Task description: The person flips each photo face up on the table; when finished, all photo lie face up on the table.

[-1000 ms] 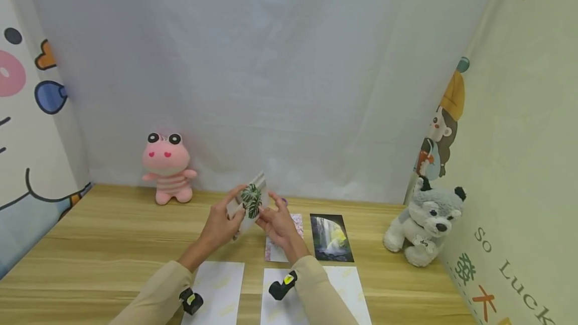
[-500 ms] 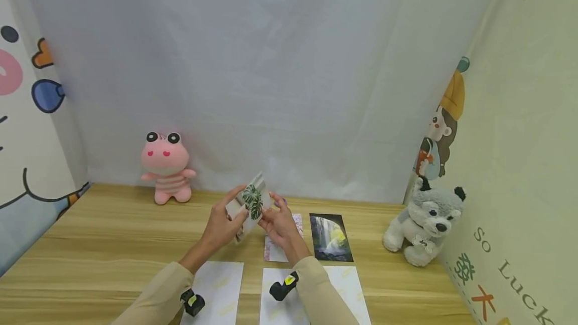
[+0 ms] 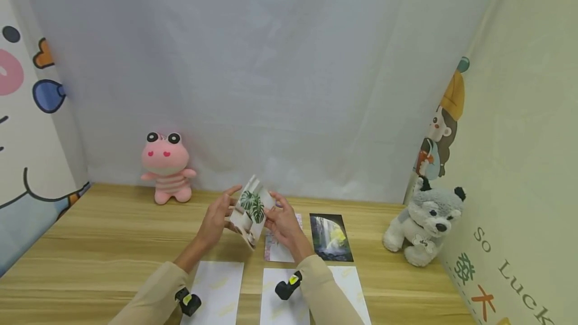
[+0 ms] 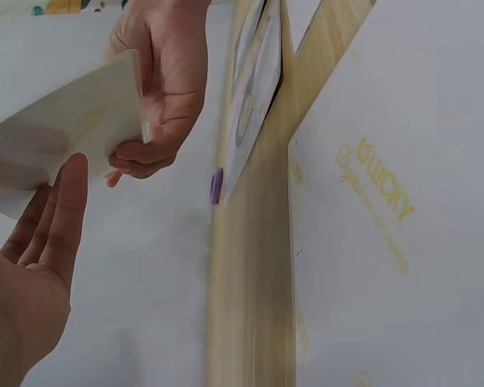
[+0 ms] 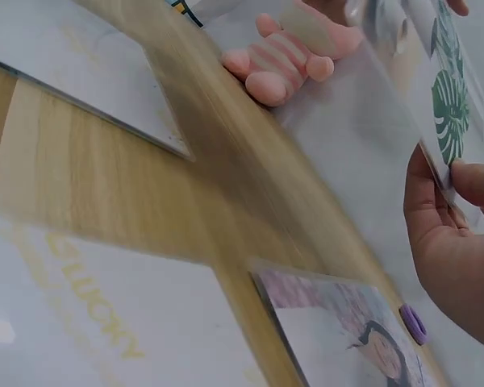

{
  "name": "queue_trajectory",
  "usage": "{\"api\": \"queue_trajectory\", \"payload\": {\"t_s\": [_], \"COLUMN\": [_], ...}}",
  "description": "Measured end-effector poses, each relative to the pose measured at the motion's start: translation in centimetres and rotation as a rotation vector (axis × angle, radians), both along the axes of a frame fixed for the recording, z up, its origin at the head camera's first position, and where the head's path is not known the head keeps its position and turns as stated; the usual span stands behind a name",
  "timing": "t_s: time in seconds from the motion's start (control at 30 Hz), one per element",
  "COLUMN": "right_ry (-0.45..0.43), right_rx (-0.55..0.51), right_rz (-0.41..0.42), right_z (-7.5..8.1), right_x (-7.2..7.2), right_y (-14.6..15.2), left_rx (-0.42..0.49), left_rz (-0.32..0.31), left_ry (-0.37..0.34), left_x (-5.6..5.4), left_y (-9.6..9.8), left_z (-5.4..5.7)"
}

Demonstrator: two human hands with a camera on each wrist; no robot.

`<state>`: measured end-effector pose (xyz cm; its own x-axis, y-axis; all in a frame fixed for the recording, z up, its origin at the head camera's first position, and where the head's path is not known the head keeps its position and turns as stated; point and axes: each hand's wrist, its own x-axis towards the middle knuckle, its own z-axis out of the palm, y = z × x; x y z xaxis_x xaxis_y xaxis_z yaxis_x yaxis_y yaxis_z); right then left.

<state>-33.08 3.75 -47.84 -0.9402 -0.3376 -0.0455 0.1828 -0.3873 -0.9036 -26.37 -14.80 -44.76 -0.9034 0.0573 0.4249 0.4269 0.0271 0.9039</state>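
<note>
A photo print [image 3: 251, 209] of green monstera leaves hangs tilted above the table between the two hands; I cannot tell if it is a single sheet. My right hand [image 3: 285, 225] pinches its right edge, thumb on the picture side, also clear in the right wrist view, where the hand [image 5: 460, 250] sits at the lower corner. Behind the print's left side is my left hand [image 3: 214, 222]. The left wrist view shows straight left-hand fingers [image 4: 68, 214] against the pale printed back [image 4: 77, 121], the thumb mostly out of frame.
A waterfall photo [image 3: 331, 237] and a pink-blossom photo [image 3: 274, 252], partly hidden by the right hand, lie on the table. White-backed sheets [image 3: 220, 290] lie nearer. Behind is a purple ring [image 5: 414, 324]. A pink plush toy [image 3: 167, 169] and husky plush [image 3: 424, 222] stand at the sides.
My left thumb has come off the front of the print and the left hand has moved slightly left. The print has turned to face the head camera more, its lower part now showing.
</note>
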Motion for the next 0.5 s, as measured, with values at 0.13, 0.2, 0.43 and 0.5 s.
{"api": "queue_trajectory", "payload": {"t_s": [0.13,0.2,0.43,0.5], "right_ry": [0.049,0.079,0.161,0.187], "right_rx": [0.067,0.098,0.193,0.226], "right_rz": [0.014,0.021,0.075,0.097], "right_z": [0.34,0.53,0.87,0.94], "right_x": [-0.13,-0.14,-0.09,0.0], "right_y": [0.41,0.56,0.72,0.69], "left_rx": [-0.019,-0.06,-0.151,-0.159], "left_rz": [-0.004,0.034,-0.008,-0.058], "left_ry": [-0.057,-0.063,-0.146,-0.156], "left_x": [-0.17,-0.34,-0.95,-1.01], "left_y": [-0.17,-0.2,-0.68,-0.93], "left_z": [0.34,0.46,0.39,0.37]}}
